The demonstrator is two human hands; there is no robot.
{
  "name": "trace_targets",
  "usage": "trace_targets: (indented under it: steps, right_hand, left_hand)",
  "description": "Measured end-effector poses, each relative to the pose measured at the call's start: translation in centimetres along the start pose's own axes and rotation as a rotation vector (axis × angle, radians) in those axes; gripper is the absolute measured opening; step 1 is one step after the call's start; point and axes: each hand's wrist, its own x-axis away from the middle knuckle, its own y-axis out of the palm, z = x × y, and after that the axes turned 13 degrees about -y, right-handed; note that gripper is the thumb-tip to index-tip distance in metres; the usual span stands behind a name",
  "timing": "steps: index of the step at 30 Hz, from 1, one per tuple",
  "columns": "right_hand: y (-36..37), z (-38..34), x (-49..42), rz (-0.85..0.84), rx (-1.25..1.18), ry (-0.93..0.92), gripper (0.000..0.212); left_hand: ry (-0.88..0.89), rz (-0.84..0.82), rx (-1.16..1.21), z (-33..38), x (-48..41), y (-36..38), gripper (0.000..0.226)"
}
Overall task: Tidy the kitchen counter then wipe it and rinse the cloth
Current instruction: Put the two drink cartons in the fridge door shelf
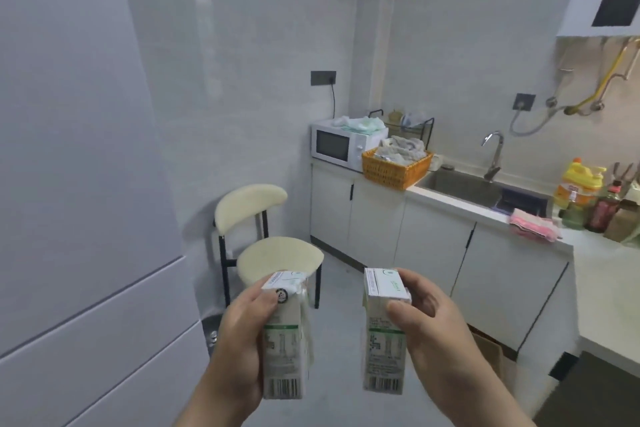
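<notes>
My left hand [239,340] grips a small white and green drink carton [285,343], held upright in front of me. My right hand [429,326] grips a second carton of the same kind [382,350], also upright. Both cartons hang over the floor, away from the white kitchen counter [602,274] at the right. A pink cloth [535,224] lies folded on the counter's front edge beside the steel sink [464,185]. The tap [495,152] stands behind the sink.
A tall white fridge [69,184] fills the left. A cream chair [270,246] stands ahead on the floor. A microwave [343,144] and an orange basket [394,166] sit on the far counter. Several bottles [585,198] stand right of the sink.
</notes>
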Motion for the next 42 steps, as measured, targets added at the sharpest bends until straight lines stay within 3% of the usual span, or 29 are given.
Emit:
trace_targets:
  steps: [3,6,13,18,25,35,39,42]
  right_hand:
    - [4.7,2.2,-2.5,-0.068,-0.047,0.021,0.077]
    - [8.6,4.5,-4.7,-0.140,-0.075,0.063,0.101]
    - [15.2,9.1,-10.1,-0.352,-0.156,0.171,0.105]
    - [20.0,9.8,-14.2,-0.580,-0.266,0.159,0.108]
    - [24.9,10.4,-18.2,-0.837,-0.432,0.178,0.112]
    - [32.6,10.3,-19.1,-0.994,-0.417,0.134,0.115]
    - [35.6,10.4,-19.1,-1.006,-0.373,0.111,0.117]
    - [37.8,10.8,-18.9,-0.985,-0.348,0.105,0.118]
  left_hand:
    - [0.036,0.107,-0.001,1.6,0.1,-3.7,0.074]
    - [0.054,0.135,0.032,2.8,0.6,-6.4,0.082]
    - [0.215,0.519,0.078,5.5,1.6,-12.6,0.076]
    - [0.370,0.818,0.046,8.6,2.9,-14.9,0.052]
    - [0.504,1.098,-0.103,11.1,6.5,-15.5,0.052]
    - [0.641,1.292,-0.160,15.8,8.5,-21.4,0.050]
    - [0.672,1.260,-0.175,19.5,9.4,-25.9,0.038]
    - [0.660,1.222,-0.205,22.4,10.0,-29.4,0.056]
